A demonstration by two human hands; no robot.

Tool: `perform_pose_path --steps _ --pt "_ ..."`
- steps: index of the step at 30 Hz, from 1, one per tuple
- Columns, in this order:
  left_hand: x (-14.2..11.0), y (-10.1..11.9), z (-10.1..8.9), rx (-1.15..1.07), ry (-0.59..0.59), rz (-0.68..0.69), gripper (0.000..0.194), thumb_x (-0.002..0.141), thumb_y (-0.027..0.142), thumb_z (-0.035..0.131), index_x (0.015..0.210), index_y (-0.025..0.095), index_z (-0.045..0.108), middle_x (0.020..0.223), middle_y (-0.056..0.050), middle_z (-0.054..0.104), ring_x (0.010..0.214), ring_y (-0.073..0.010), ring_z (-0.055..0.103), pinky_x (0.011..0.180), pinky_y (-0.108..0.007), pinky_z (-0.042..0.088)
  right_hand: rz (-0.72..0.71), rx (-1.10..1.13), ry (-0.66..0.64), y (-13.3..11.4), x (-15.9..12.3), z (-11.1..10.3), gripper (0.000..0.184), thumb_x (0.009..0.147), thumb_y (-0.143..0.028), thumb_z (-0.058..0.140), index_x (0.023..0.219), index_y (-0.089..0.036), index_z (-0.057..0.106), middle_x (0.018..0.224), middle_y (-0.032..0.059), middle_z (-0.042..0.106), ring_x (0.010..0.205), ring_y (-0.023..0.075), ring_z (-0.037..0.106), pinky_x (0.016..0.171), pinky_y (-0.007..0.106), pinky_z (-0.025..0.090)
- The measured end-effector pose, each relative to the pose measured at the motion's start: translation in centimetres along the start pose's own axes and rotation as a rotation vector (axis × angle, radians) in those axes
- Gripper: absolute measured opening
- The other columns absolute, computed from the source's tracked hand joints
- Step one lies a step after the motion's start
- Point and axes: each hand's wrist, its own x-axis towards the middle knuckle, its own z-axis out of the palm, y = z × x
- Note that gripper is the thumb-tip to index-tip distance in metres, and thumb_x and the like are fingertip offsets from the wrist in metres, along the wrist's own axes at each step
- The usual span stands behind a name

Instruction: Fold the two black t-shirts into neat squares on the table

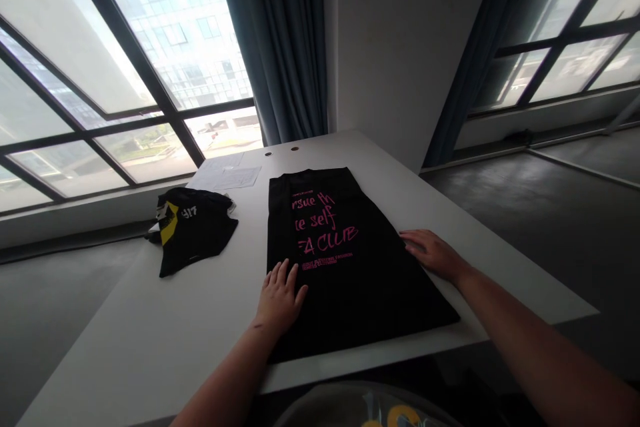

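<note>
A black T-shirt (360, 287) with pink lettering lies flat on the white table, its sides folded in so that the print is partly cut off on the left. My left hand (283, 297) rests on the shirt's left edge, fingers stretched and a little spread. On the opposite side, my right hand (433, 252) lies at the shirt's right edge, fingers extended over the fabric. Neither hand grips the cloth.
Another black garment (200, 233) with yellow and white print lies crumpled at the left of the white table (200, 320). Behind it are paper sheets (233, 177). Two round holes sit near the far edge. A dark blue curtain (285, 40) hangs beyond, beside a pillar.
</note>
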Motion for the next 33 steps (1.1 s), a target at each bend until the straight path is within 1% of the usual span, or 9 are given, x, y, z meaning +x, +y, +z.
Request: perform_pose_path --steps 3,7,11,14,17,22,25,28,33 --pt "1.7 0.7 -1.5 -0.016 0.011 -0.077 0.048 0.103 0.048 0.05 0.141 0.021 0.06 0.147 -0.015 0.057 0.136 -0.0333 0.052 0.11 -0.048 0.045 0.004 0.073 -0.014 -0.7 -0.1 -0.3 0.043 0.095 -0.037 0.057 0.136 -0.029 0.069 0.129 0.0077 0.073 0.121 0.0294 0.066 0.109 0.051 0.052" --pt "5.7 2.9 -3.0 -0.043 -0.04 -0.095 0.049 0.099 0.05 0.055 0.137 0.018 0.06 0.135 -0.016 0.059 0.122 -0.0326 0.058 0.1 -0.046 0.049 -0.034 0.112 -0.049 -1.1 0.0 -0.5 0.035 0.095 -0.035 0.058 0.125 -0.03 0.076 0.128 0.0068 0.074 0.123 0.0292 0.066 0.112 0.052 0.05" --pt "9.3 7.1 -2.8 -0.093 -0.054 0.108 0.049 0.097 0.046 0.058 0.14 0.021 0.057 0.139 -0.013 0.056 0.122 -0.0302 0.058 0.103 -0.043 0.049 0.004 0.153 -0.039 -0.9 0.0 -0.7 0.032 0.095 -0.036 0.058 0.118 -0.029 0.079 0.125 0.0075 0.075 0.123 0.029 0.066 0.113 0.052 0.049" --pt "10.8 9.9 -2.3 -0.13 -0.119 0.261 0.044 0.098 0.046 0.057 0.137 0.024 0.06 0.137 -0.012 0.058 0.122 -0.0302 0.058 0.103 -0.044 0.051 0.053 0.223 -0.037 -1.4 -0.1 -0.9 0.033 0.095 -0.04 0.059 0.119 -0.029 0.079 0.126 0.0072 0.075 0.124 0.0289 0.067 0.114 0.051 0.049" --pt "11.0 10.5 -2.3 -0.125 -0.162 0.343 0.048 0.096 0.044 0.06 0.14 0.024 0.06 0.141 -0.014 0.057 0.127 -0.0338 0.056 0.103 -0.049 0.052 0.117 0.313 -0.04 -2.6 -0.1 -1.0 0.036 0.097 -0.042 0.057 0.123 -0.03 0.078 0.132 0.0058 0.073 0.126 0.0286 0.066 0.116 0.051 0.047" --pt "7.9 5.9 -2.2 -0.159 -0.232 0.516 0.062 0.097 0.042 0.062 0.156 0.034 0.046 0.164 -0.007 0.043 0.146 -0.0322 0.045 0.118 -0.054 0.041 0.149 0.398 -0.044 -4.2 0.1 -0.6 0.037 0.098 -0.04 0.056 0.126 -0.029 0.076 0.136 0.0053 0.071 0.13 0.0288 0.064 0.118 0.051 0.045" --pt "3.7 2.3 -1.3 -0.153 -0.122 0.412 0.064 0.1 0.042 0.057 0.161 0.034 0.039 0.17 -0.008 0.032 0.155 -0.0316 0.034 0.124 -0.054 0.035 0.16 0.409 -0.045 -4.3 0.2 -0.4 0.036 0.097 -0.039 0.057 0.125 -0.03 0.077 0.135 0.0045 0.072 0.129 0.0287 0.064 0.118 0.05 0.045" --pt "-1.1 -0.4 -0.7 -0.14 -0.024 0.321 0.06 0.104 0.039 0.05 0.162 0.031 0.037 0.171 -0.008 0.031 0.158 -0.0315 0.029 0.126 -0.055 0.031 0.166 0.4 -0.042 -4.1 0.2 -0.4 0.034 0.097 -0.039 0.056 0.123 -0.03 0.077 0.133 0.0043 0.073 0.126 0.0282 0.065 0.116 0.049 0.047" --pt "-5.6 -2.0 -1.0 -0.177 0.064 0.206 0.067 0.105 0.034 0.045 0.168 0.028 0.021 0.175 -0.011 0.016 0.158 -0.0317 0.028 0.121 -0.05 0.042 0.175 0.284 -0.029 -4.0 0.4 -0.4 0.03 0.096 -0.041 0.057 0.111 -0.03 0.081 0.115 0.0055 0.077 0.112 0.0271 0.069 0.107 0.046 0.053"
